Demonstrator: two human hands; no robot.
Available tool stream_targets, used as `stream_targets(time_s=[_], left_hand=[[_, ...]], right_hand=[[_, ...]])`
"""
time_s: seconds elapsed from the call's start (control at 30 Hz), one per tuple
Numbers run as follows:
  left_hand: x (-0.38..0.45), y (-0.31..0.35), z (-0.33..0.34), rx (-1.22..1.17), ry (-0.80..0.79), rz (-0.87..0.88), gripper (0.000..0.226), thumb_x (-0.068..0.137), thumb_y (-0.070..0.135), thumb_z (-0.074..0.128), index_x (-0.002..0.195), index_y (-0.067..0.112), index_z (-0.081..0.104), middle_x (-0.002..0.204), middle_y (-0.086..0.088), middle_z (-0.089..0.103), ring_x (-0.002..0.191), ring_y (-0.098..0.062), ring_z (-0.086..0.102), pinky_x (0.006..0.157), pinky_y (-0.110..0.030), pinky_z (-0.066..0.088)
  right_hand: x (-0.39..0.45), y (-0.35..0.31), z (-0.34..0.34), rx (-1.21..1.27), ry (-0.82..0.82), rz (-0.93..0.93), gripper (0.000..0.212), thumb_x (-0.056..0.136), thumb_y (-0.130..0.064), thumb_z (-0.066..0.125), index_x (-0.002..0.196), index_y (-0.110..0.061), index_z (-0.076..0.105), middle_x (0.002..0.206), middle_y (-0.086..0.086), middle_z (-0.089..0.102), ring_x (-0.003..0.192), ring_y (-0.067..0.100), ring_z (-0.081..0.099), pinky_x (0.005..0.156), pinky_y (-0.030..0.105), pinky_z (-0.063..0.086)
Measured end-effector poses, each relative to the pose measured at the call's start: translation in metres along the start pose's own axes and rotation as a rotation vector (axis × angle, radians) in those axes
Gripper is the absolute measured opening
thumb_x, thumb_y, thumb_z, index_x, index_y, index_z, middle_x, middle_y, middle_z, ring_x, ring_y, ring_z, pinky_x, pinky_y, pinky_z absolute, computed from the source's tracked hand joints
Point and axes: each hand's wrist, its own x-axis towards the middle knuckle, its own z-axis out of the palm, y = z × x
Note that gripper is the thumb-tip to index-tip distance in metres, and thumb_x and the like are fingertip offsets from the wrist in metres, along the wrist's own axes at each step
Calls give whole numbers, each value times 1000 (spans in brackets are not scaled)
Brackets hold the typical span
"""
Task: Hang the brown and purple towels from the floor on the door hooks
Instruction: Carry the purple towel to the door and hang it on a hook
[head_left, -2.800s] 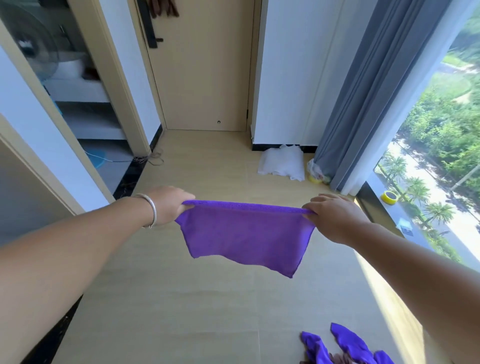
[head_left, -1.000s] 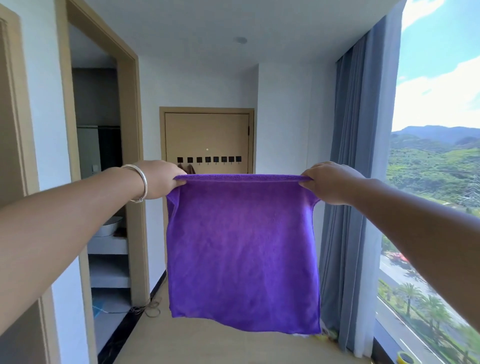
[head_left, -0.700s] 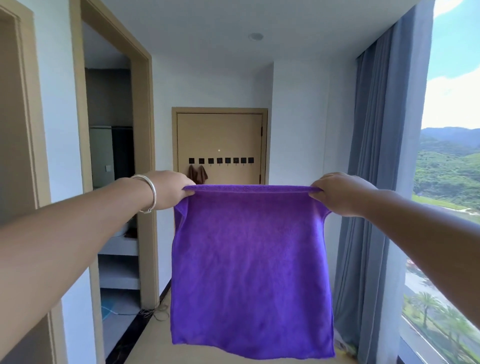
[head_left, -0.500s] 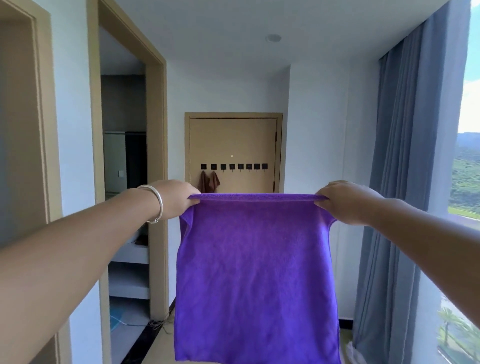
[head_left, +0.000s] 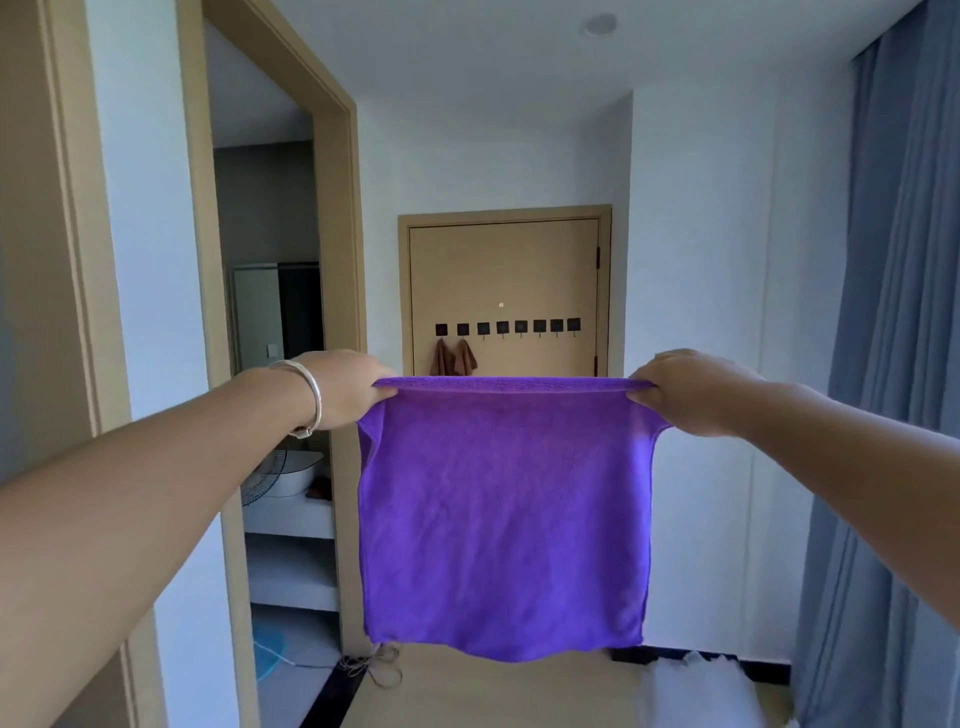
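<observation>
A purple towel (head_left: 506, 519) hangs spread out flat in front of me. My left hand (head_left: 345, 387) pinches its top left corner and my right hand (head_left: 691, 392) pinches its top right corner. Straight ahead at the end of the hall stands a tan door (head_left: 506, 270) with a row of several black hooks (head_left: 506, 327). Two brown towels (head_left: 456, 358) hang from the two leftmost hooks. The towel hides the lower part of the door.
An open doorway (head_left: 280, 364) on the left shows shelves and a fan. A grey curtain (head_left: 904, 364) hangs along the right. A white cloth (head_left: 696, 686) lies on the floor at the right wall, and a tangle of cord (head_left: 376, 667) lies by the doorway.
My view rose from the floor to the door and turned right. The towel went from half-lifted to fully spread at chest height. Both hands kept their pinch on its corners.
</observation>
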Motion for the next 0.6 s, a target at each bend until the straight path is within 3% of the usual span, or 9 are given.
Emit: stream_targets(time_s=[0.2, 0.37, 0.5, 0.6], left_hand=[[48, -14, 36, -11, -52, -17, 38, 103, 37, 31, 78, 21, 55, 87, -2, 63, 81, -20, 59, 79, -42, 50], [100, -16, 64, -12, -76, -49, 39, 103, 37, 30, 81, 18, 57, 89, -3, 63, 83, -21, 60, 77, -38, 47], [152, -12, 78, -40, -65, -54, 37, 102, 36, 32, 78, 20, 54, 88, -4, 62, 83, -23, 59, 78, -39, 48], [195, -7, 89, -17, -80, -56, 37, 102, 38, 31, 78, 20, 54, 89, -4, 61, 83, -22, 59, 79, -40, 48]], right_hand=[[54, 8, 38, 22, -33, -18, 35, 100, -42, 32, 100, -24, 62, 100, 0, 56, 102, 22, 53, 87, 40, 47], [106, 28, 75, 69, -45, -44, 35, 101, -39, 32, 91, -21, 61, 95, 3, 58, 92, 21, 57, 83, 39, 51], [147, 56, 104, 114, -32, -55, 35, 102, -37, 34, 71, -30, 49, 89, 0, 56, 86, 18, 55, 72, 31, 46], [182, 80, 123, 130, -34, -48, 34, 102, -37, 33, 71, -31, 48, 89, 0, 55, 86, 17, 54, 72, 31, 45]])
